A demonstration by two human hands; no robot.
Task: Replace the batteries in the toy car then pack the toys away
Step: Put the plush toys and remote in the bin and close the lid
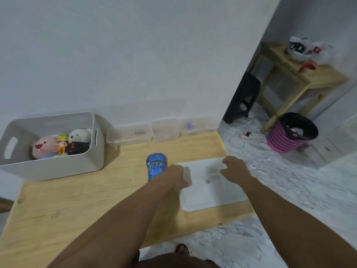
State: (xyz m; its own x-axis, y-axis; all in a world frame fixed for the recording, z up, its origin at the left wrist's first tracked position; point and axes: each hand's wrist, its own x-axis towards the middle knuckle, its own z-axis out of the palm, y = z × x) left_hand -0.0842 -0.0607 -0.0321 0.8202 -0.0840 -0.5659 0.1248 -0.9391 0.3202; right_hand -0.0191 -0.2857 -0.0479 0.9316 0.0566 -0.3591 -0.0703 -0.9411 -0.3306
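Observation:
A blue toy car (156, 165) lies on the wooden table (77, 206) near its middle, nose pointing away from me. Just right of it lies a flat white lid (210, 192) with a small dark label. My left hand (176, 176) curls around the lid's left edge, its wrist touching the car's near end. My right hand (234, 169) is closed at the lid's far right corner. A white storage bin (85, 161) at the back left holds a pink plush (43, 147), a small yellow-haired doll (62, 143), a white bear (80, 134) and a black toy (78, 147).
Clear plastic boxes (164, 130) line the wall behind the table. The table's right edge drops to a marble floor with a pink basket (286, 140), a power strip (253, 135), a black stool (243, 97) and a wooden side table (301, 74). The image is blurred.

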